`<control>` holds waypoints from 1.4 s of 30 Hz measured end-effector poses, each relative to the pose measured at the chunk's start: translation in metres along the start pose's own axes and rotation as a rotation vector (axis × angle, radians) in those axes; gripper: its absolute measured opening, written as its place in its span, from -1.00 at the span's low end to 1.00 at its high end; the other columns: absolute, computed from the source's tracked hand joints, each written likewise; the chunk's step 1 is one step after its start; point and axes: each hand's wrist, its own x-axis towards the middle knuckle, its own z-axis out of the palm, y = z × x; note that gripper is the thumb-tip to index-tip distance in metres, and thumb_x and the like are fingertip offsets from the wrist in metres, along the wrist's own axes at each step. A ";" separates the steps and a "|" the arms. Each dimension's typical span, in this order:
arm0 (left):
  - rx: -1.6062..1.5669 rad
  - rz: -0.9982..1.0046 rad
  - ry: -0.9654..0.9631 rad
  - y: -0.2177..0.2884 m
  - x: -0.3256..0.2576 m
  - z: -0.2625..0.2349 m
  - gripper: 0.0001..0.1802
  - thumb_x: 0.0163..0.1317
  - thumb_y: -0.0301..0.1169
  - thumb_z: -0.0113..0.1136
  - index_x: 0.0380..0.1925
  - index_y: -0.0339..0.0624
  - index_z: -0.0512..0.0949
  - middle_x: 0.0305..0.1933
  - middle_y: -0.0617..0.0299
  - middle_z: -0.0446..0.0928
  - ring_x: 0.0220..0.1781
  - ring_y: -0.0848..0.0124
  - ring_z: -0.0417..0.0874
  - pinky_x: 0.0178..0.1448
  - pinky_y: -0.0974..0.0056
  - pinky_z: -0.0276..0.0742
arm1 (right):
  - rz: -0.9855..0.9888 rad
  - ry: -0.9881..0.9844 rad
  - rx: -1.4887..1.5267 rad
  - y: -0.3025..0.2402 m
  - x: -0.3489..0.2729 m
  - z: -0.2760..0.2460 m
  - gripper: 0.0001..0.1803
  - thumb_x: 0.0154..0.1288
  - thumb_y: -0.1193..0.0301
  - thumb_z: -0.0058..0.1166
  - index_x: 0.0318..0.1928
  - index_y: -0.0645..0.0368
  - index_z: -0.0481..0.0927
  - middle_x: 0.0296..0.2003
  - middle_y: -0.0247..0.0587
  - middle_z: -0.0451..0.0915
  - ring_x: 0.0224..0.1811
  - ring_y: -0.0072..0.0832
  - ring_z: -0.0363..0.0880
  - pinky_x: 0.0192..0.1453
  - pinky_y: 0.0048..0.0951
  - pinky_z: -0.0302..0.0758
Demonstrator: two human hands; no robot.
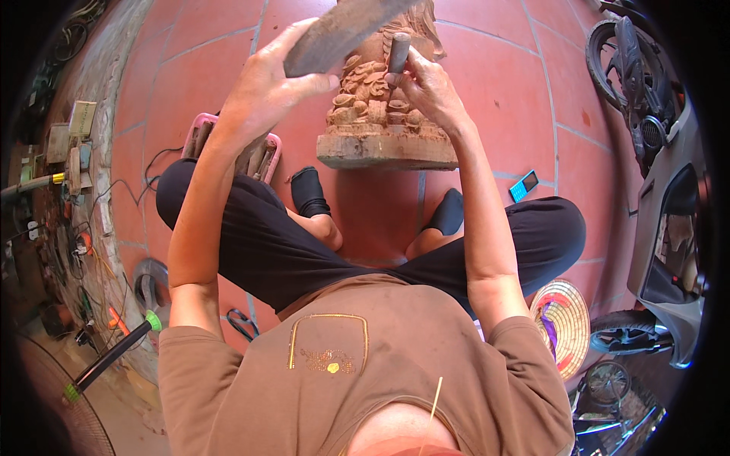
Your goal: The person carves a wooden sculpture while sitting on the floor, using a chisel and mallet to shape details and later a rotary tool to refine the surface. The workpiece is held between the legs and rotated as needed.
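A carved reddish-brown wooden statue (366, 90) stands on its thick base (388, 152) on the floor ahead of my crossed legs. My left hand (266, 91) is raised to the left of the carving and grips a long, flat-sided wooden mallet (334, 38), its thumb stretched along the near side. The mallet slants up to the right, and its far end leaves the picture. In my right hand (435, 87) is a chisel, its round dark handle (399, 50) held upright against the carving between thumb and fingers. The chisel's tip cannot be made out among the carved details.
A pink basket (274, 144) of handled tools sits left of the carving, partly behind my forearm. Right of my foot lies a blue phone (524, 186). A woven hat (563, 327) and a motorbike (646, 129) are at the right, a fan (53, 403) at the lower left.
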 end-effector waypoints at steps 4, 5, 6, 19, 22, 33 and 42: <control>0.006 0.000 0.028 -0.001 0.000 -0.004 -0.24 0.12 -0.41 0.48 0.36 -0.17 0.43 0.02 0.24 0.61 -0.12 0.54 0.56 -0.11 0.38 0.50 | 0.080 -0.009 0.039 -0.007 -0.002 -0.003 -0.76 0.40 0.34 0.23 -0.07 0.17 0.51 -0.39 -0.15 0.65 -0.35 -0.40 0.60 -0.17 -0.26 0.51; 0.009 -0.004 0.018 0.001 -0.002 -0.004 -0.24 0.12 -0.41 0.48 0.36 -0.17 0.43 0.03 0.24 0.61 -0.10 0.53 0.57 -0.09 0.38 0.51 | 0.081 -0.012 0.049 -0.005 -0.002 -0.004 -0.77 0.39 0.34 0.23 -0.07 0.16 0.51 -0.40 -0.16 0.64 -0.35 -0.42 0.59 -0.18 -0.28 0.51; 0.013 -0.009 0.008 0.002 -0.003 -0.005 -0.24 0.13 -0.41 0.48 0.36 -0.18 0.42 0.04 0.23 0.61 -0.08 0.52 0.58 -0.06 0.37 0.52 | 0.082 -0.015 0.059 -0.003 -0.002 -0.004 -0.77 0.39 0.34 0.23 -0.07 0.16 0.51 -0.41 -0.18 0.63 -0.36 -0.44 0.58 -0.18 -0.29 0.51; 0.104 0.164 -0.013 -0.011 -0.006 0.005 -0.21 0.07 -0.34 0.49 0.35 -0.16 0.43 0.08 -0.10 0.68 0.09 0.12 0.73 0.22 0.11 0.58 | 0.060 0.056 0.140 0.010 -0.009 -0.003 -0.75 0.41 0.37 0.25 0.00 0.15 0.54 -0.28 -0.22 0.70 -0.24 -0.45 0.65 -0.12 -0.35 0.56; 0.108 0.163 -0.009 -0.013 -0.005 0.007 -0.21 0.07 -0.33 0.49 0.35 -0.16 0.43 0.06 -0.12 0.68 0.08 0.11 0.74 0.20 0.11 0.59 | 0.017 0.097 0.228 0.010 -0.008 -0.010 -0.72 0.36 0.32 0.28 -0.02 0.10 0.53 -0.33 -0.11 0.70 -0.28 -0.27 0.67 -0.13 -0.22 0.56; 0.144 0.204 -0.028 -0.015 -0.005 0.014 -0.22 0.10 -0.32 0.46 0.37 -0.08 0.40 0.00 -0.13 0.70 0.04 0.11 0.76 0.17 0.11 0.61 | 0.063 -0.047 0.090 0.011 -0.011 0.001 -0.79 0.42 0.45 0.21 0.01 0.18 0.56 -0.18 -0.24 0.71 -0.16 -0.51 0.66 -0.05 -0.36 0.61; 0.277 0.154 -0.074 -0.004 -0.007 0.009 -0.25 0.12 -0.30 0.43 0.36 -0.04 0.40 -0.05 -0.16 0.69 0.00 -0.01 0.75 0.12 0.07 0.61 | 0.041 -0.061 0.044 0.001 -0.014 -0.001 -0.75 0.40 0.44 0.22 0.02 0.17 0.53 -0.19 -0.17 0.71 -0.12 -0.40 0.68 -0.02 -0.26 0.58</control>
